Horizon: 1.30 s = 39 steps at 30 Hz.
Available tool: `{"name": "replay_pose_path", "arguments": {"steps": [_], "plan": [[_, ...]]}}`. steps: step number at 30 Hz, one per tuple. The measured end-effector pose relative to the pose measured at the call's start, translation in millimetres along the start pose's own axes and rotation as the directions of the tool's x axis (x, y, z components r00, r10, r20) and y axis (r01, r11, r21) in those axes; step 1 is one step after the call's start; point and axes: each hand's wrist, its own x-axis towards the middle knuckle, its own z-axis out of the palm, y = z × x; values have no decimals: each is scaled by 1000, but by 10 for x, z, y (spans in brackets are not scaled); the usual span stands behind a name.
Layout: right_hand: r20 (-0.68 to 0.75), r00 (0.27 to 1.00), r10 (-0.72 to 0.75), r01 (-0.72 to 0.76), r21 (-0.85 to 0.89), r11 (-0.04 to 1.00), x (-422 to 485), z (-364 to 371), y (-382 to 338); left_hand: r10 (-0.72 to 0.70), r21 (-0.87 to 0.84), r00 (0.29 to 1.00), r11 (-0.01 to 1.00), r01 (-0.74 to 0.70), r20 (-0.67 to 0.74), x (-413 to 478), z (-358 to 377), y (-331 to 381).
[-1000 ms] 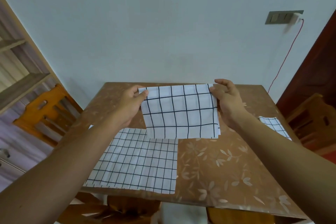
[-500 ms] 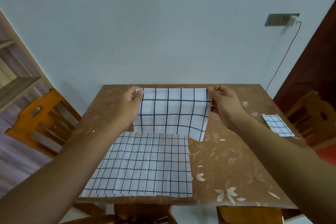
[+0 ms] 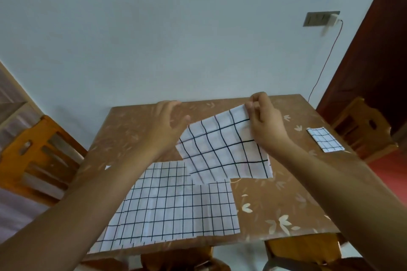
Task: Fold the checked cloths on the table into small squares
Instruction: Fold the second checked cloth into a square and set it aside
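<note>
- My left hand [image 3: 165,125] has let go of the checked cloth [image 3: 220,149]. Before, it pinched a top corner. Now its fingers are loose and hold nothing, just beside the cloth.
- My right hand [image 3: 266,123] pinches the other top corner, so the cloth now hangs tilted, not level, over the table [image 3: 275,204].
- I think I am turning it for the next fold.
- The flat cloth [image 3: 176,209] waits below my left hand, and the folded square [image 3: 324,139] lies right of my right hand.

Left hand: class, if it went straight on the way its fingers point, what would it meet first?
Probably nothing close: the left hand points its open fingers past the table and its far edge, so the wall comes first. The held checked cloth lies to its right, off that line, though depth is unclear.
</note>
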Motion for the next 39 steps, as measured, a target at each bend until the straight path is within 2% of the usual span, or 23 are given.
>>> {"name": "replay_pose_path", "arguments": {"steps": [2,5,7,9,11,15,19,21,25,28,32,36,39], "plan": [[120,991,-54,64,-75,995,-25,2,-88,114,117,982,984,-133,149,104,100,59],[216,963,-160,194,-142,971,-92,11,-187,233,14,919,968,-251,319,121,225,322],[233,949,-212,250,-150,957,-131,-13,-220,302,-41,886,951,-308,350,104,351,392],[231,948,-218,256,-153,954,-146,-74,-211,376,-60,878,925,-375,296,78,430,395],[195,966,-169,201,-158,967,-130,-157,-165,378,-94,877,925,-367,298,55,478,340],[84,996,31,-24,-84,996,-49,-313,-12,286,-109,874,958,-264,394,19,512,152],[77,987,141,-138,-49,989,39,-395,89,277,-181,871,958,-220,406,-11,459,114],[131,973,190,-193,10,981,56,-420,77,257,-204,888,960,-191,380,-16,428,117],[352,901,254,-300,84,950,-25,-401,94,241,-214,933,959,-186,268,-13,371,77],[343,913,222,-227,-26,974,-39,-330,71,185,-228,933,967,-117,307,-25,318,7],[415,903,110,18,-292,956,-11,-220,-128,118,-271,916,963,-11,382,-33,261,-47],[558,828,49,157,-316,936,-43,-104,-350,219,-448,923,892,-58,318,8,193,251],[607,794,29,181,-283,942,-59,-37,-380,299,-386,929,901,-200,216,14,162,393]]}}
